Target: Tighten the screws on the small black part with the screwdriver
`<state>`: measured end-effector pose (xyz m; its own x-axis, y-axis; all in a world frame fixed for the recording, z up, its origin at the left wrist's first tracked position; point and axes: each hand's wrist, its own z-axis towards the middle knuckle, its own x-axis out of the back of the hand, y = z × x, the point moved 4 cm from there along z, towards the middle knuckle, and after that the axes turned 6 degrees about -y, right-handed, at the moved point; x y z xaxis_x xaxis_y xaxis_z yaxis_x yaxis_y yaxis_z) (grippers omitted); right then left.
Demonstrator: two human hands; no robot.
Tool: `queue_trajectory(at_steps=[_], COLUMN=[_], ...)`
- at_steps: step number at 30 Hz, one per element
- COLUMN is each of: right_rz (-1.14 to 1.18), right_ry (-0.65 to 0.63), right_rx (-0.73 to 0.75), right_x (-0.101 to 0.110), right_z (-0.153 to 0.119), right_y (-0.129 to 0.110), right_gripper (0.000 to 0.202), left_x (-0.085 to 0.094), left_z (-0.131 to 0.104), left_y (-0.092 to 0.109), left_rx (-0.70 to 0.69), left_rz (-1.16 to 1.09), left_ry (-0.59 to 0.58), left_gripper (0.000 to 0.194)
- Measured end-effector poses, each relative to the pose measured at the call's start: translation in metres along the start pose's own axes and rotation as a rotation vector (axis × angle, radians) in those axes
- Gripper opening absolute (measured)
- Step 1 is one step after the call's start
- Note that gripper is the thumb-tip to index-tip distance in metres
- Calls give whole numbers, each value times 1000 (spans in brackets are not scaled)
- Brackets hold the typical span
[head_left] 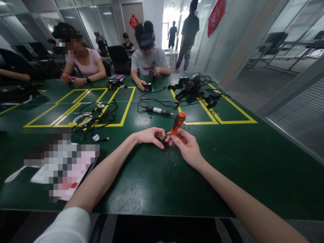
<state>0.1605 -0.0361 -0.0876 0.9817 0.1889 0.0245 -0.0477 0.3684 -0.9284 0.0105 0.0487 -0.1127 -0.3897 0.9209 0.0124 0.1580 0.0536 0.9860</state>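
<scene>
A dark green counter (152, 182) marked with yellow tape rectangles (121, 108) fills an office with glass partitions. Near its middle, the left hand (149, 135) pinches a small black part (164, 143) that rests on the counter, fingers curled closed around it. The right hand (186, 145) grips an orange-handled screwdriver (178, 122), tilted, its tip lowered onto the black part. Just beyond lies a grey electric tool (158, 110) with its cable; a tangle of black cables (97, 116) lies to the left. Two seated people work across the counter.
</scene>
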Motion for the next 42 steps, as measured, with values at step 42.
queue_trajectory(at_steps=[42], right_rz=[99], right_ry=[-7], right_rx=[-20], right_x=[-2], right_z=[-1], right_y=[4], right_gripper=[44], left_x=[2], left_z=[1], left_y=[-2], left_rx=[-5], left_rz=[0], left_ry=[17], left_gripper=[48])
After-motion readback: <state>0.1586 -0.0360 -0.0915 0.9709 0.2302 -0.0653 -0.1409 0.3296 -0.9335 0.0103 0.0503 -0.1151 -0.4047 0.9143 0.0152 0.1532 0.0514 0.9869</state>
